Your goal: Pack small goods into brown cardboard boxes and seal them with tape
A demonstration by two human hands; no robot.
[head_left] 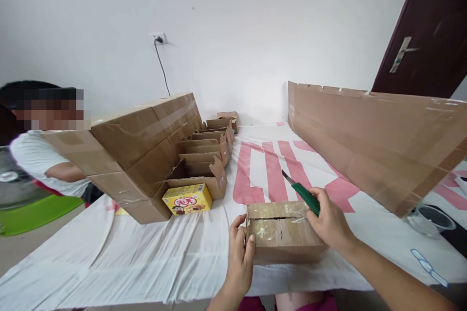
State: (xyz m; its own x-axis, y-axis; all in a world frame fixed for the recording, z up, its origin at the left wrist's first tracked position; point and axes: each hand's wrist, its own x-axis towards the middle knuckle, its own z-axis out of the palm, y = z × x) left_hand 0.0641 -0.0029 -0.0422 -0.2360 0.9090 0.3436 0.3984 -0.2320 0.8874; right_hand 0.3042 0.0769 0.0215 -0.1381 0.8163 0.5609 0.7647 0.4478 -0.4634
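Observation:
A taped brown cardboard box [288, 238] lies near the front edge of the table, with a dark slit along the seam on its top. My left hand [240, 252] grips its left end, thumb on the near side and fingers at the far side. In my right hand [330, 218] is a green-handled utility knife [306, 197], its blade out and pointing up and to the left above the box. The lower part of that hand rests at the box's right end.
A yellow snack box [188, 199] stands left, before a row of open cartons [197, 167]. Stacked sealed cartons [146, 141] rise behind. A cardboard panel [375, 141] and clear bowl [432, 218] are right. Beyond the left edge sits another person [44, 160].

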